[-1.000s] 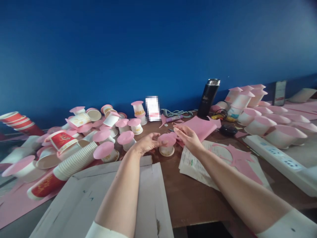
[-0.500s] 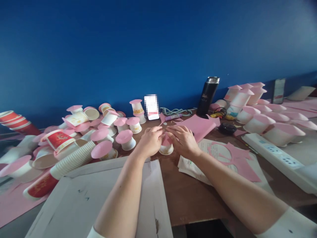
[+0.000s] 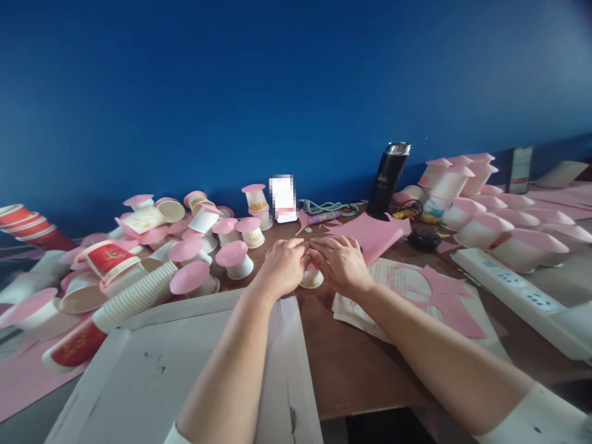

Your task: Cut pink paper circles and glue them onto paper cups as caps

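Note:
Upside down on the brown table stands a paper cup, with a pink paper piece on its base mostly covered by my hands. My left hand lies on that cup's top from the left, fingers stretched forward and close together. From the right, my right hand rests over the same top with its fingers extended. The fingertips of both hands meet over the pink paper. Neither hand grips anything that I can see. Close by on the left is another cup with a pink disc on top.
Many pink-topped cups crowd the left, beside a stack of nested cups and a cardboard box. Behind stand a phone and a black bottle. Rightward lie pink sheets, paper scraps and a power strip.
My two hands have drawn slightly closer together over the cup, so less of its pink top shows. The other things stay in place.

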{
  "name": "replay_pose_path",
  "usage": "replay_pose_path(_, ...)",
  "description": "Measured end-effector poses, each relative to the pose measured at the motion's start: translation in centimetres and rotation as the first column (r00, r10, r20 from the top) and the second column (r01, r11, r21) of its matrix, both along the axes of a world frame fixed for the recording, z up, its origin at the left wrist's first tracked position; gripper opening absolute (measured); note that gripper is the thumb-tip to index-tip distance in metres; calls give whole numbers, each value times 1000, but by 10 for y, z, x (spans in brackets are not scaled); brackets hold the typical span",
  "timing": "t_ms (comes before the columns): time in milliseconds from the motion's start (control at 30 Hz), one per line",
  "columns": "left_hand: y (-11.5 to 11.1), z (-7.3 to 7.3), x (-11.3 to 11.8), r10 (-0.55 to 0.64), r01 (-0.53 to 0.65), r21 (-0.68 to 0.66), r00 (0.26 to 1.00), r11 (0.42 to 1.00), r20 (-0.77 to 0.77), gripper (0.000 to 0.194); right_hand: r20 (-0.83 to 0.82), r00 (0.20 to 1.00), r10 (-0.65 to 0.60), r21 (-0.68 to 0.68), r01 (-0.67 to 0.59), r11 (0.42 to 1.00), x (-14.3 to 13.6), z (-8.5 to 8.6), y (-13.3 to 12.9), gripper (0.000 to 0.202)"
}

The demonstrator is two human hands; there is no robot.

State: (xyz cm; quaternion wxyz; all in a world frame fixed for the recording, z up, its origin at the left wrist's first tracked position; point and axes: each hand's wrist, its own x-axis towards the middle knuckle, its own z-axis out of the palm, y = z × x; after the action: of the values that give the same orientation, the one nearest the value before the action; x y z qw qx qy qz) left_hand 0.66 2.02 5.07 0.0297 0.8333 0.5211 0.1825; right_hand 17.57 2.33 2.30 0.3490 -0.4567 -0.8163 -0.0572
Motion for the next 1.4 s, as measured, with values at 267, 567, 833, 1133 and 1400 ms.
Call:
replay_pose_path(267, 1, -3, -1, -18, 18, -24, 999, 1000, 27, 37, 31, 1000, -5, 62, 3, 998, -2, -1, -1, 32)
replay_pose_path(567, -2, -10, -5, 40, -45, 23, 981, 999, 190, 44, 22, 999, -27, 83, 25, 996, -5, -3, -2, 31)
replay_pose_path(833, -7, -29, -14, 57, -209, 396, 930, 894, 362, 45, 61, 997, -38, 70, 34, 997, -4, -3, -1, 32)
replay_pose_path(1133, -15, -27, -3, 101, -126, 284, 990, 951, 100, 47, 70, 997, -44, 14, 43, 999, -5, 2, -4, 33)
replay_pose_path(1400, -17, -25, -1, 104, -118, 237, 992, 964, 72, 45, 61, 998, -31, 1, 31, 1000, -4, 0, -3, 36)
